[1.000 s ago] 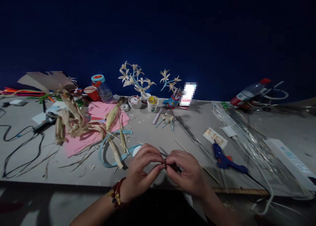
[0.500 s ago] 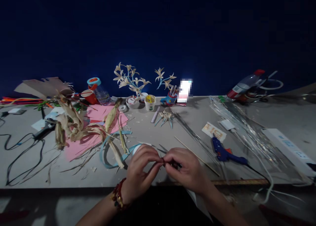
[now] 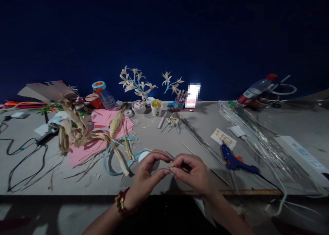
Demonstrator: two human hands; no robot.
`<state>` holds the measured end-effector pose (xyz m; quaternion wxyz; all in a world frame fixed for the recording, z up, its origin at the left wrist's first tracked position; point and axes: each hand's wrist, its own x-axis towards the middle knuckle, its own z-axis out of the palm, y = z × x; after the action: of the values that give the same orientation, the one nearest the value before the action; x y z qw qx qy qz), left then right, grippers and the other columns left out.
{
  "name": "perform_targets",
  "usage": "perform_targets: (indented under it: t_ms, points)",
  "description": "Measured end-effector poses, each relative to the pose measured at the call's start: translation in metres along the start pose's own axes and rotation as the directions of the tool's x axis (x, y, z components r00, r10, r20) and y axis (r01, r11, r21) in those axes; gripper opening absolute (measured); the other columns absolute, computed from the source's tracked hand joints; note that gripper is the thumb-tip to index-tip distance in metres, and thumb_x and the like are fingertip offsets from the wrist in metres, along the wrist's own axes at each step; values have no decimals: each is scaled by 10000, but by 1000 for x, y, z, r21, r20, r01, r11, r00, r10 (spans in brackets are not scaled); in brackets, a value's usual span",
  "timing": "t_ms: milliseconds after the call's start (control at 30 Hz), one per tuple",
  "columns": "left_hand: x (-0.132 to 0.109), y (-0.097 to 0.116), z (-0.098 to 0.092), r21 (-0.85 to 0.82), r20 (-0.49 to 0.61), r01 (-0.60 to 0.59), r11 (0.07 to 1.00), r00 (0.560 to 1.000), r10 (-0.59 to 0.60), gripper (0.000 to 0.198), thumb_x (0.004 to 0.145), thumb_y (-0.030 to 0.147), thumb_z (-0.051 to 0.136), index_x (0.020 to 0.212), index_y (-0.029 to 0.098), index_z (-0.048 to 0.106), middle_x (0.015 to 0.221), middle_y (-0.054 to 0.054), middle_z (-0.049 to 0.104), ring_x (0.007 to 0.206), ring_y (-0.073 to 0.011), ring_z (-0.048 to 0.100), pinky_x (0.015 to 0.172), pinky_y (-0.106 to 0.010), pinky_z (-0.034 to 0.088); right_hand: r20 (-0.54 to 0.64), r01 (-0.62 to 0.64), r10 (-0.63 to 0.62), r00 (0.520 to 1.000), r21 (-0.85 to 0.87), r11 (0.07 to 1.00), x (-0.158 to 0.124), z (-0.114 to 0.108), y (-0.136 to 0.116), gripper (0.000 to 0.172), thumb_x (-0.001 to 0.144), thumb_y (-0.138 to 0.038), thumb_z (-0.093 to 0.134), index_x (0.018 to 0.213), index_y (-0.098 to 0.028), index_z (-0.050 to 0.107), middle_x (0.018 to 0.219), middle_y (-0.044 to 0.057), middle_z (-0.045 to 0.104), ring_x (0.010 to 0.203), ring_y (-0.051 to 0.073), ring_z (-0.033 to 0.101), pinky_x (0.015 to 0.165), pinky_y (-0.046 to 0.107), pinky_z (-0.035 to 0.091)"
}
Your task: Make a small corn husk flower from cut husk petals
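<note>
Held over the near edge of the desk (image 3: 150,139), between the person's two hands, is a small piece (image 3: 170,167), its make and outline too small to tell. The right hand (image 3: 194,173) pinches it between thumb and forefinger, the other fingers curled behind; the left hand (image 3: 147,173) stands with thumb and forefinger parted, its thumb tip close by the piece, though whether it touches I cannot tell. From its size, the piece should weigh next to nothing, so grip strength matters less than fine placing. Its stiffness does not show; if it is dry plant fibre like the pale husks (image 3: 79,125) on the left, it is likely papery, apt to crease or split along the grain, and not very slippery. A light fingertip hold near one end seems best, leaving the other end free for the left thumb and forefinger, with pressure spread over the pads rather than the nails. Just beyond the left hand lies a white disc (image 3: 144,156), partly hidden, with a blue strip (image 3: 106,161) curling beside it; a thin stick (image 3: 217,175) slants beyond the right hand, and a blue glue gun (image 3: 231,159) lies farther right, its nozzle by a printed packet (image 3: 223,138)
</note>
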<state>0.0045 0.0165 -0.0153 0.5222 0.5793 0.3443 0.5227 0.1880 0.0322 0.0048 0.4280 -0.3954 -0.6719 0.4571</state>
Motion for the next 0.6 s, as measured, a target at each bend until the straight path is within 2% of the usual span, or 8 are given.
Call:
perform_targets:
  t_ms: [67, 167, 233, 333, 467, 600]
  points:
    - [1, -2, 2, -86, -24, 126, 988, 991, -128, 100, 869, 259, 742, 924, 186, 703, 942, -58, 696, 947, -194, 637, 878, -313, 487, -20, -59, 61, 998, 101, 993, 0, 2, 5, 131, 808, -251, 705, 693, -187, 706, 544, -18, 616, 483, 114, 516, 469, 228, 393]
    - [2, -4, 5, -206, -61, 264, 942, 957, -282, 168, 806, 307, 804, 835, 168, 715, 831, -35, 702, 814, -160, 625, 762, -264, 491, -48, -107, 120, 992, 214, 971, -1, 5, 12, 158, 801, -311, 742, 711, -183, 719, 529, -23, 589, 451, 99, 462, 418, 212, 340]
    - [3, -4, 6, -264, -58, 317, 911, 938, -343, 215, 766, 332, 834, 805, 159, 712, 790, -29, 696, 760, -150, 610, 710, -253, 487, -67, -122, 142, 988, 249, 961, -2, 6, 15, 182, 796, -343, 761, 723, -181, 725, 541, -15, 595, 456, 99, 460, 410, 209, 329]
    - [5, -3, 7, -274, -53, 341, 899, 928, -368, 239, 754, 347, 840, 800, 153, 707, 772, -26, 685, 740, -144, 592, 694, -250, 477, -78, -138, 169, 983, 302, 943, -2, 8, 19, 200, 786, -359, 780, 716, -183, 717, 566, -9, 616, 462, 98, 472, 426, 209, 357]
    - [4, -4, 7, -211, -56, 323, 922, 938, -341, 228, 793, 346, 804, 800, 147, 692, 765, -22, 662, 742, -139, 569, 711, -247, 454, -74, -170, 212, 974, 375, 911, -3, 11, 23, 217, 778, -363, 793, 701, -187, 694, 559, -27, 601, 443, 86, 456, 430, 203, 366]
    - [3, -4, 8, -167, -47, 303, 938, 948, -315, 218, 830, 347, 768, 813, 146, 685, 782, -30, 662, 770, -149, 576, 736, -254, 453, -96, -173, 220, 971, 352, 920, -4, 12, 22, 231, 778, -372, 792, 692, -185, 687, 561, -23, 603, 463, 96, 478, 448, 210, 378]
